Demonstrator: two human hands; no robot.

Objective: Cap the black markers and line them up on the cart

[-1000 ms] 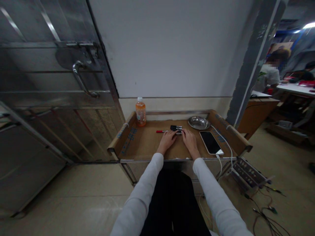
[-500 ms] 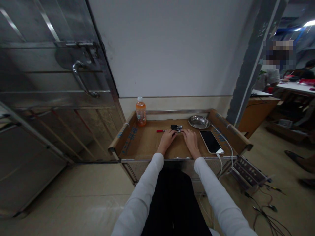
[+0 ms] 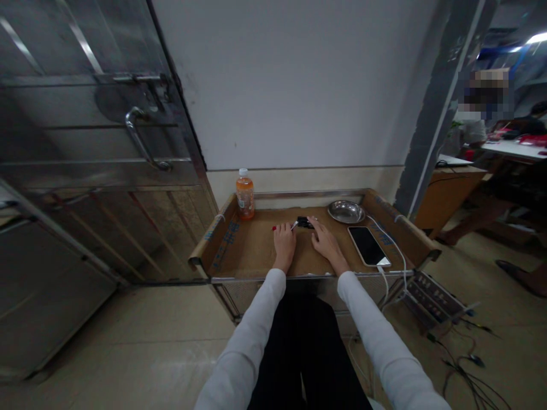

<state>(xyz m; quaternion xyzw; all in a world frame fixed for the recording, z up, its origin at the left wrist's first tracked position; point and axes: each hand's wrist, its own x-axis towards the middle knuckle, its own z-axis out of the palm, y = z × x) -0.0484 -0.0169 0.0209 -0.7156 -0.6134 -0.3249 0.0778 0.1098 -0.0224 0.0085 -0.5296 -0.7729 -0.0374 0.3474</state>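
Left hand [image 3: 284, 242] has moved over the red pen [image 3: 274, 228] — grip unclear; right hand [image 3: 325, 239], loosely spread, beside black pens [image 3: 303, 222].

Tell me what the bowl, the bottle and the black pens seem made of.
Bowl: polished metal, likely steel, judging by its bright reflections. Bottle: probably clear, glossy plastic, given its see-through orange body. Black pens: perhaps plastic from their even dark colour; finish too small to tell.

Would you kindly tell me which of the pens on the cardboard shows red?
The red-ended pen, peeking out on the outer side of the left hand; the bunched pens near the right hand look black.
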